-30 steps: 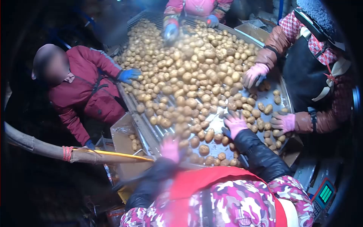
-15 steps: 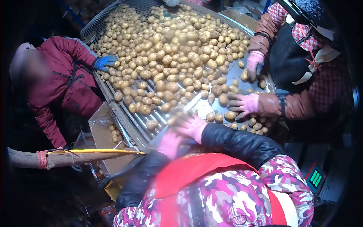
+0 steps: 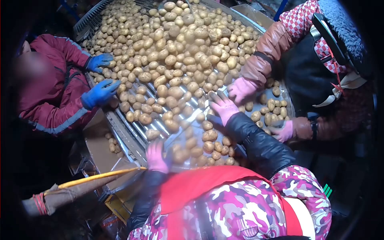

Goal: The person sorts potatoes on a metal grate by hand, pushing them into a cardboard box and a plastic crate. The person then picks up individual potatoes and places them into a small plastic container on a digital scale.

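Nearest: red apron over pink camo jacket [image 3: 240, 208], black sleeves running forward to both hands.

Left hand [image 3: 157, 157], pink glove, at the near edge of the sorting table [image 3: 138, 138]. It's blurred; fingers look loosely spread, resting beside a small cluster of potatoes [image 3: 188, 150]. Can't tell if it holds one.

Right hand [image 3: 223, 106], pink glove, further out. Fingers spread flat, palm down, on the metal slats just beside the front of the potato pile. Nothing pinched.

Potatoes: small near cluster [image 3: 214, 146] sits between the two hands, at the table's near end. The main pile [image 3: 180, 60] covers the middle and far end of the table, thinning toward the near side where bare slats show.

Left of table: cardboard box [image 3: 102, 146] below the edge, a few potatoes in it. Yellow stick [image 3: 96, 177] just in front of it, tied onto a thicker pole.

Left side: person in dark red coat, two blue gloves [image 3: 99, 93] at the table edge, touching potatoes.

Right side: person in brown sleeves and checked top, one pink glove [image 3: 241, 89] on the pile just beside the right hand, other glove [image 3: 283, 132] at the right rim near loose potatoes.
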Available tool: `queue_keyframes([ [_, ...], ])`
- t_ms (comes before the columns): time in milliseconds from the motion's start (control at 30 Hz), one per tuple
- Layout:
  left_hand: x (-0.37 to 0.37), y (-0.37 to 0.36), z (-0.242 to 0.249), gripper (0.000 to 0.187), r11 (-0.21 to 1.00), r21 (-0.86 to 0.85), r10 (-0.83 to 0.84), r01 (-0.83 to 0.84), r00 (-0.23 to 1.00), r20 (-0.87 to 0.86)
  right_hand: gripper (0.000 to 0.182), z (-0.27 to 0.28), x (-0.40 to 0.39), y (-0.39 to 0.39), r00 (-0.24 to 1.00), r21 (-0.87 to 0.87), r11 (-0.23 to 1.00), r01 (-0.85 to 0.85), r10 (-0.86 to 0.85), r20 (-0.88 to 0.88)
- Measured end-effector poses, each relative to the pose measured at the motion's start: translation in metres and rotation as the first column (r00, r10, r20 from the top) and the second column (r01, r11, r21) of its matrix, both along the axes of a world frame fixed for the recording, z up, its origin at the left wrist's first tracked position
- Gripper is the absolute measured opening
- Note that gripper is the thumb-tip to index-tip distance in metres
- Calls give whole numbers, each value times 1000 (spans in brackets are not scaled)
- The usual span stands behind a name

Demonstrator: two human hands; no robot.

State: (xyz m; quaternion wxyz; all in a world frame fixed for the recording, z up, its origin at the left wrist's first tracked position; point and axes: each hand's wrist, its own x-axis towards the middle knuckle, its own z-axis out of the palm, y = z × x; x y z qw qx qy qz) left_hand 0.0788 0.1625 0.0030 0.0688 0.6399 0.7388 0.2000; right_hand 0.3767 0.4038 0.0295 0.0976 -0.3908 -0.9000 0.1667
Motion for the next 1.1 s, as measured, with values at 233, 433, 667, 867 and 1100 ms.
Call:
queue_keyframes([
  [233,3,3,5,50,991,-131,21,-9,996,91,52,38,-57,86,991,240,969,62,-31,-134],
  [433,-4,3,-3,44,998,-57,-1,0,1000,-4,66,45,-155,186,971,151,980,131,-157,181],
  [667,1,3,-4,44,990,-134,37,-33,999,24,61,46,-146,141,974,-16,997,78,-73,213],
  [867,6,6,1,40,995,-95,31,-30,1000,6,70,13,-107,54,994,-194,977,-92,102,42],
  [1100,9,11,6,39,992,-120,40,-39,999,5,74,-25,-33,-11,959,0,959,-284,284,-20],
])
